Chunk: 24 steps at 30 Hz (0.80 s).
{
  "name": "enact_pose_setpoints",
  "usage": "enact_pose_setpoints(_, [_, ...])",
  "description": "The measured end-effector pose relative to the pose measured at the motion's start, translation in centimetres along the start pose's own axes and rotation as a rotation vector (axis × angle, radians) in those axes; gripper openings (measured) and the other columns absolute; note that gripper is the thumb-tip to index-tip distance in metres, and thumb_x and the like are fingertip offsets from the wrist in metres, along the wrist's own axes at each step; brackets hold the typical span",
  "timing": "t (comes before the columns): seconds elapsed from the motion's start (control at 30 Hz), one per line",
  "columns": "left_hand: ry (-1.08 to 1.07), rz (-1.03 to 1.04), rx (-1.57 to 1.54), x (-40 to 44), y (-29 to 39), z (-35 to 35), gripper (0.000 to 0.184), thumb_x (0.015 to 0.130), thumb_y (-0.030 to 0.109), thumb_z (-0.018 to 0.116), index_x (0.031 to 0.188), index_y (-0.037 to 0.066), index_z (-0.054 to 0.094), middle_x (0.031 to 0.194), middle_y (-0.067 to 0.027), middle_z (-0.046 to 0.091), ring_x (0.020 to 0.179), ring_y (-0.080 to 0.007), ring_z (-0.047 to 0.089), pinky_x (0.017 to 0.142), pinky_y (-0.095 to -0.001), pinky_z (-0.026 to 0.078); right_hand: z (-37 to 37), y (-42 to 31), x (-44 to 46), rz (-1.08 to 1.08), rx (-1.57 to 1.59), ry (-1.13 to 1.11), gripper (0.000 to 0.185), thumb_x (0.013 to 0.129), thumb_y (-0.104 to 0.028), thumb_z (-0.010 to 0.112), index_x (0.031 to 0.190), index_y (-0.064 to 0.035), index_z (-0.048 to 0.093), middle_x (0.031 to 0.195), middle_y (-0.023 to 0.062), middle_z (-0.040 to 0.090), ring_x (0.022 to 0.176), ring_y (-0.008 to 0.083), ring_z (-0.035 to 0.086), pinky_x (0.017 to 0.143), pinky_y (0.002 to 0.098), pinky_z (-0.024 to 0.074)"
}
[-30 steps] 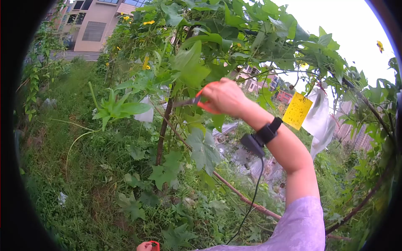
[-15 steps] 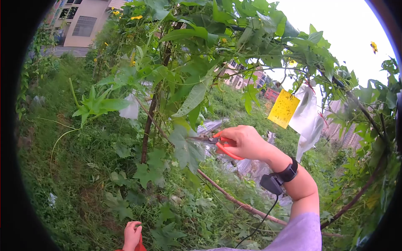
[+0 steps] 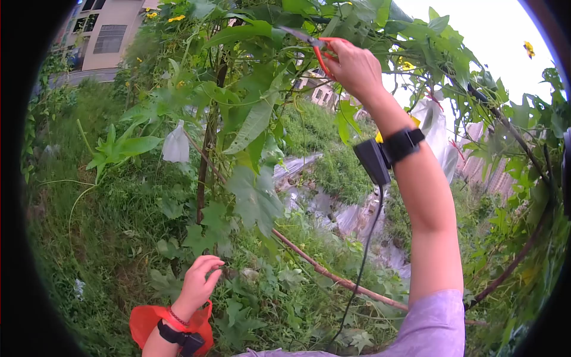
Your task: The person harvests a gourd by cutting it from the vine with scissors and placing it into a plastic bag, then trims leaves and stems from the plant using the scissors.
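My right hand (image 3: 358,70) is raised among the vine leaves at the top, closed around the orange handles of garden snips (image 3: 319,45). The pointed metal blades reach left over a large green leaf (image 3: 244,33); whether they touch it I cannot tell. My left hand (image 3: 199,281) is low on the left, its fingers loosely curved and apart from the thumb, with nothing seen between them. From the left wrist hangs a red plastic bag (image 3: 146,321). A broad lobed leaf (image 3: 256,199) hangs between the two hands.
A dark upright stake (image 3: 205,154) and a slanting pole (image 3: 327,273) carry the vines. White bags (image 3: 176,144) hang from the plants, and a yellow card is mostly behind my right arm. From the right wrist device (image 3: 373,162) a black cable (image 3: 364,262) runs down.
My right hand has risen with the snips from the lobed leaf to the upper vines. My left hand has come up further into view, showing the red bag on its wrist.
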<state>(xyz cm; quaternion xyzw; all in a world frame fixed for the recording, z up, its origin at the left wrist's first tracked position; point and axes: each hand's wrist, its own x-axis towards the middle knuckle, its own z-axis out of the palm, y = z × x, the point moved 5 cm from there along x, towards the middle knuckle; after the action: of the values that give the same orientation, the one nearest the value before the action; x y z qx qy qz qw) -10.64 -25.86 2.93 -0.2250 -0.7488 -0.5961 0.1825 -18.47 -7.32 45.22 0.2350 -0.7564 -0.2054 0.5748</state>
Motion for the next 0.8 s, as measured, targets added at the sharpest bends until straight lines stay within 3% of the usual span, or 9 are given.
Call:
enact_pose_setpoints(0.03, [-0.002,-0.003,0.004,0.7,1.0,0.6,0.017,0.077,0.004,0.054,0.094,0.002,0.057,0.098,-0.0097,0.053,0.083,-0.0202,0.056,0.073,-0.0279,0.045,0.8,0.9,1.1,0.019,-0.127,-0.02,0.024,0.077,-0.027,0.053,0.093,-0.0093,0.055,0.076,0.0119,0.062,0.068,0.0278,0.06,0.06,0.0383,0.045])
enact_pose_setpoints(0.1, [-0.047,0.223,0.137,1.5,4.1,1.7,0.018,0.077,0.006,0.055,0.095,0.003,0.057,0.1,-0.0102,0.052,0.088,-0.0242,0.055,0.076,-0.0303,0.044,2.7,3.3,1.6,-0.042,-0.169,0.079,0.024,0.078,-0.029,0.051,0.093,-0.0103,0.054,0.075,0.013,0.062,0.068,0.0281,0.06,0.062,0.0392,0.0441])
enact_pose_setpoints(0.17, [-0.039,0.186,0.133,2.2,6.0,0.7,0.019,0.077,0.008,0.056,0.095,0.004,0.057,0.1,-0.0106,0.052,0.091,-0.0269,0.053,0.078,-0.032,0.043,4.6,6.5,1.4,0.201,-0.249,-0.147,0.025,0.079,-0.031,0.049,0.092,-0.0102,0.053,0.074,0.0122,0.062,0.068,0.0279,0.06,0.064,0.0391,0.0431])
enact_pose_setpoints(0.3, [0.086,0.326,0.334,4.0,9.1,-3.2,0.018,0.075,0.005,0.055,0.093,0.003,0.057,0.101,-0.012,0.052,0.092,-0.0279,0.053,0.078,-0.0325,0.043,3.5,8.0,-3.8,0.187,-0.245,-0.272,0.022,0.079,-0.027,0.051,0.092,-0.0093,0.054,0.075,0.0106,0.063,0.072,0.0239,0.061,0.068,0.0348,0.0415])
enact_pose_setpoints(0.47, [0.172,0.27,0.313,4.5,11.0,-4.9,0.016,0.076,0.003,0.054,0.091,0.002,0.057,0.099,-0.0118,0.052,0.092,-0.0272,0.053,0.079,-0.032,0.043,0.4,9.9,-11.5,0.048,-0.216,-0.095,0.019,0.074,-0.021,0.056,0.089,-0.0104,0.055,0.069,0.0064,0.06,0.067,0.0221,0.059,0.064,0.0329,0.0403])
enact_pose_setpoints(0.53, [0.163,0.295,0.317,4.0,11.4,-4.3,0.016,0.076,0.003,0.054,0.091,0.002,0.057,0.099,-0.0117,0.052,0.092,-0.027,0.053,0.079,-0.0319,0.043,0.3,11.3,-14.1,0.007,-0.107,-0.018,0.017,0.074,-0.018,0.059,0.087,-0.0086,0.053,0.074,0.0068,0.06,0.068,0.0237,0.057,0.064,0.0365,0.041])
enact_pose_setpoints(0.67, [0.109,0.316,0.296,3.9,9.8,-3.0,0.015,0.076,0.004,0.055,0.091,0.002,0.057,0.098,-0.011,0.052,0.091,-0.0263,0.053,0.079,-0.032,0.042,-1.5,9.1,-15.8,-0.031,-0.009,0.052,0.022,0.067,-0.014,0.063,0.086,-0.0101,0.052,0.071,0.0032,0.058,0.067,0.0206,0.056,0.061,0.0327,0.0365])
enact_pose_setpoints(0.8, [0.067,0.293,0.224,5.2,7.7,-1.9,0.015,0.076,0.006,0.055,0.09,0.003,0.057,0.099,-0.0105,0.052,0.091,-0.0264,0.053,0.078,-0.0322,0.043,-1.0,7.1,-15.3,-0.059,-0.056,-0.04,0.021,0.067,-0.015,0.063,0.083,-0.01,0.051,0.072,0.0033,0.059,0.066,0.0201,0.056,0.06,0.0326,0.037])
